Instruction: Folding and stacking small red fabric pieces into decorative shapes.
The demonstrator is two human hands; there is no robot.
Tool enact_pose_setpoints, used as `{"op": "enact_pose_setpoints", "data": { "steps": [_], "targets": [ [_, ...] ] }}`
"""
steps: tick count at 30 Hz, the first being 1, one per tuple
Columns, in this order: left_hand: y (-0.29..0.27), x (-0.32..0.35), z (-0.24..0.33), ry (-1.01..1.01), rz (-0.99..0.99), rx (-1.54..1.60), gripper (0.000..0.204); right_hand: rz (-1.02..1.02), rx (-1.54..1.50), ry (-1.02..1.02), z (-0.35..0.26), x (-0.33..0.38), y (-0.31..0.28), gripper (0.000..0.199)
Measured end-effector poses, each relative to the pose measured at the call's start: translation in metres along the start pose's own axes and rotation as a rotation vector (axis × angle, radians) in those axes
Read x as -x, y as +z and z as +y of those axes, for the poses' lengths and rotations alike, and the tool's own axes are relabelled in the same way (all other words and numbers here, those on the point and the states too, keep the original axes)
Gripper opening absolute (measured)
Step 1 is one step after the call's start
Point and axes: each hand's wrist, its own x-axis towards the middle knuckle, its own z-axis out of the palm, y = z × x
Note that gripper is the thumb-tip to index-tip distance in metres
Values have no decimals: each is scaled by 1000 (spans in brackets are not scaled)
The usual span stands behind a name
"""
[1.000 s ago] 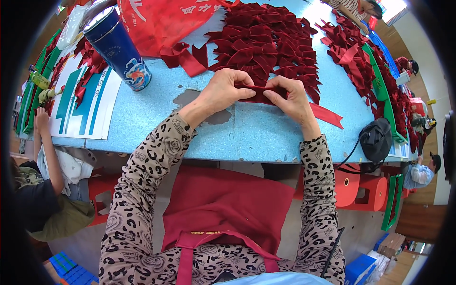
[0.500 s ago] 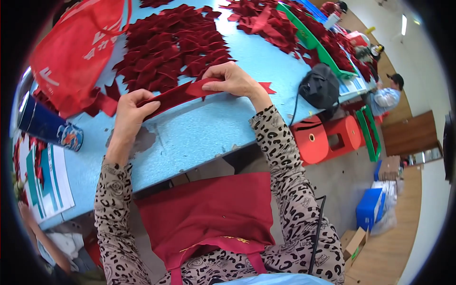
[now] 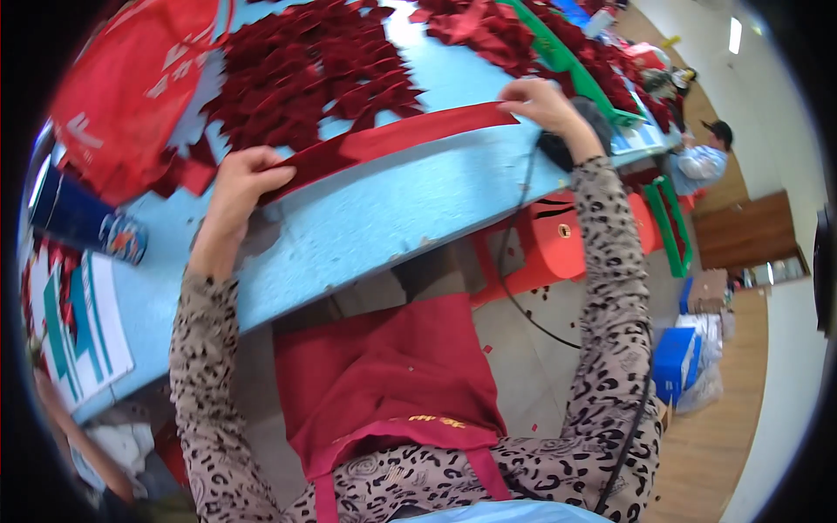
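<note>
A red ribbon strip [image 3: 397, 135] stretches between my two hands above the light blue table [image 3: 349, 235]. My left hand [image 3: 247, 179] pinches its left end between thumb and fingers. At the other end, my right hand [image 3: 542, 103] pinches the ribbon near its tip, with the arm reaching out to the right. Just beyond the strip lies a wide spread of dark red ribbon bows [image 3: 305, 74] in rows. A red bag [image 3: 131, 96] lies to the left of them, with loose red ribbon pieces at its lower edge.
On the left stand a dark blue cup [image 3: 78, 213] and a white-and-teal sheet [image 3: 91, 322]. A green tray [image 3: 558, 61] of red pieces sits at the far right, near a black bag [image 3: 558, 150]. Red stools [image 3: 558, 240] stand below the table edge. A co-worker [image 3: 702, 161] is farther right.
My right hand has moved outward to the right, drawing the ribbon from a folded, overlapping shape into one long strip. My left hand still pinches its end.
</note>
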Motion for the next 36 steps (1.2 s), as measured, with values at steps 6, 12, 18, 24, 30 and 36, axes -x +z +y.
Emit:
{"op": "enact_pose_setpoints", "data": {
  "steps": [6, 12, 18, 24, 30, 36],
  "targets": [
    [-48, 21, -15, 0, 6, -39, 10, 411, 118, -167, -114, 2, 35, 23],
    [-84, 46, -21, -72, 36, 72, 8, 309, -262, -407, -223, -30, 91, 18],
    [-83, 46, 9, -50, -30, 48, 7, -4, -617, -428, -257, -60, 95, 21],
    [-85, 54, 20, -34, -37, 24, 10, -41, -791, -510, -292, -70, 108, 23],
    [-112, 68, 12, -97, -45, 95, 17, -269, -549, -459, -335, -66, 113, 22],
    [-123, 81, 10, -158, -75, 303, 21, -307, -723, -316, -337, -62, 120, 20]
  ]
}}
